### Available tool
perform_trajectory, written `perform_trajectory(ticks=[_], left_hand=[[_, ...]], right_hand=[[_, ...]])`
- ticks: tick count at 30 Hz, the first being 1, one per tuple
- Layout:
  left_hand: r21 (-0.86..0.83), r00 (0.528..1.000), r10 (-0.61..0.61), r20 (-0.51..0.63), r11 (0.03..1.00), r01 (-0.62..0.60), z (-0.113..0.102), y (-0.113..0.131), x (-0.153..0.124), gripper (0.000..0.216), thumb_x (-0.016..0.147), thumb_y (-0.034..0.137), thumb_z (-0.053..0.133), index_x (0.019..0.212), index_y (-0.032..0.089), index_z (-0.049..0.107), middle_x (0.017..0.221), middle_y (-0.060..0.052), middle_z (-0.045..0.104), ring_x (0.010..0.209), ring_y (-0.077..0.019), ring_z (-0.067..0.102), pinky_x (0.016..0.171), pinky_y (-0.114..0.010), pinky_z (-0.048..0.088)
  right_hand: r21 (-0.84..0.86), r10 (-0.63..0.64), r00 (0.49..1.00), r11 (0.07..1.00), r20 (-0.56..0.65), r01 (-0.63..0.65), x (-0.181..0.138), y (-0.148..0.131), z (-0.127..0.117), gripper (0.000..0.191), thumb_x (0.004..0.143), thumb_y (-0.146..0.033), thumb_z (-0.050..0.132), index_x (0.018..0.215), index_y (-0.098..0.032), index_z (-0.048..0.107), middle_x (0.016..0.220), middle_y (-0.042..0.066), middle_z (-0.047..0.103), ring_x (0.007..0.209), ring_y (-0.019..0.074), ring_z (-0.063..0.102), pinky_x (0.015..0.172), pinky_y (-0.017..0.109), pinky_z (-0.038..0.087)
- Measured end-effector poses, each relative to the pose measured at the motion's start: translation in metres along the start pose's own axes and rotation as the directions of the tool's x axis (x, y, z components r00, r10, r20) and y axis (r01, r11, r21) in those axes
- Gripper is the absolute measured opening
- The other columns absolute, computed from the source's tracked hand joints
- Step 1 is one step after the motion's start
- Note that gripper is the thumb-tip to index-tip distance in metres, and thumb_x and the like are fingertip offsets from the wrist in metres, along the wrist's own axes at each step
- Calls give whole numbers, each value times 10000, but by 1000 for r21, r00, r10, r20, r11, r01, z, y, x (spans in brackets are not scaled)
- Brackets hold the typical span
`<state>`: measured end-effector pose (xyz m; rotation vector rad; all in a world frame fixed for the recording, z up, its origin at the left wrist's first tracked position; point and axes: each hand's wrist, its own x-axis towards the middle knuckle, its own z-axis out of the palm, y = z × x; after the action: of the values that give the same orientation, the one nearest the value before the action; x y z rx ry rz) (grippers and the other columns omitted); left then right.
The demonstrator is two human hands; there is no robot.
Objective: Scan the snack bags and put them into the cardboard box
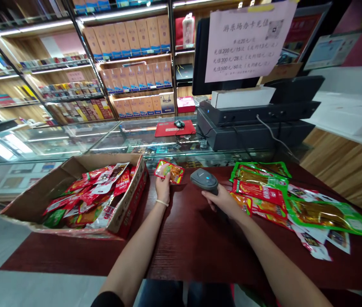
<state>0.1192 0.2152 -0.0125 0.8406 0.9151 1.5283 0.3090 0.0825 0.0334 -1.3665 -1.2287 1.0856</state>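
Observation:
My left hand (162, 187) is closed on a small red and orange snack packet (169, 171), held up just above the dark red table (181, 243). My right hand (221, 200) grips a grey handheld barcode scanner (204, 179), whose head points toward the packet from a short gap to its right. Left of my left hand stands an open cardboard box (129, 204) with several red snack packets (97, 187) inside. Right of the scanner, several green and red snack packets (264, 187) lie spread flat on the table.
Beyond the table runs a glass display counter (104, 140) with a red mouse pad and mouse (179, 124). A black register unit with a monitor and a pink paper notice (248, 38) stands at the back right. Shelves of boxed goods (136, 55) fill the far wall.

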Motion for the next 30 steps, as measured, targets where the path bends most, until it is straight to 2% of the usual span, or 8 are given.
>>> perform_trajectory(ticks=[3,6,10,14,18,23,26,30], left_hand=[[192,997,76,-20,979,-71,7,22,-9,424,720,399,746,1025,114,672,971,-107,725,832,-212,682,724,-303,537],[394,969,233,82,886,-246,13,75,-21,363,775,399,695,1012,124,696,905,-96,732,817,-224,680,719,-302,523],[649,831,478,283,543,-533,3,170,-32,287,858,345,607,1073,183,707,952,-78,741,877,-213,680,794,-283,489],[907,777,574,259,131,-400,-39,242,-26,296,895,375,541,1087,223,708,920,-90,740,865,-251,683,773,-314,477],[947,800,514,308,-90,-307,-92,264,-1,333,880,248,507,1162,202,680,1109,-118,708,1033,-280,652,891,-355,471],[937,926,182,330,56,-345,-124,249,17,447,791,91,471,1192,167,655,1208,-85,682,1126,-226,626,994,-335,455],[920,908,263,326,136,-369,-118,246,15,360,846,193,478,1148,165,672,1131,-83,713,1039,-210,664,934,-315,491],[887,858,351,375,136,-442,-95,253,3,334,872,303,505,1132,186,679,1030,-64,740,946,-195,686,865,-289,506]], right_hand=[[45,-26,999,999,-22,27,0,-1,1,385,755,-523,692,810,-217,465,471,-75,512,326,111,466,327,221,369],[69,-37,998,997,-50,40,-2,-4,0,413,739,-546,711,751,-211,471,486,-56,524,329,99,460,340,221,367],[115,-50,998,992,-27,53,-4,-6,-1,413,750,-538,717,695,-202,483,502,-44,521,349,94,469,356,217,363],[121,-56,998,991,-24,58,-5,-7,1,419,745,-530,728,648,-194,498,498,-38,513,353,96,473,357,220,362],[114,-45,999,992,-13,46,-5,-7,2,424,769,-525,709,615,-185,508,485,-32,504,356,96,475,364,223,371],[153,-52,998,987,-18,54,-5,-11,1,407,750,-500,737,626,-186,509,497,-36,508,358,94,475,361,222,371],[156,-37,999,987,-34,42,-6,-15,-2,407,759,-504,727,637,-187,503,500,-36,508,361,92,476,364,220,376],[191,-30,997,981,-76,44,-6,-21,-10,380,754,-494,730,686,-192,509,516,-45,518,361,92,476,359,220,377]])
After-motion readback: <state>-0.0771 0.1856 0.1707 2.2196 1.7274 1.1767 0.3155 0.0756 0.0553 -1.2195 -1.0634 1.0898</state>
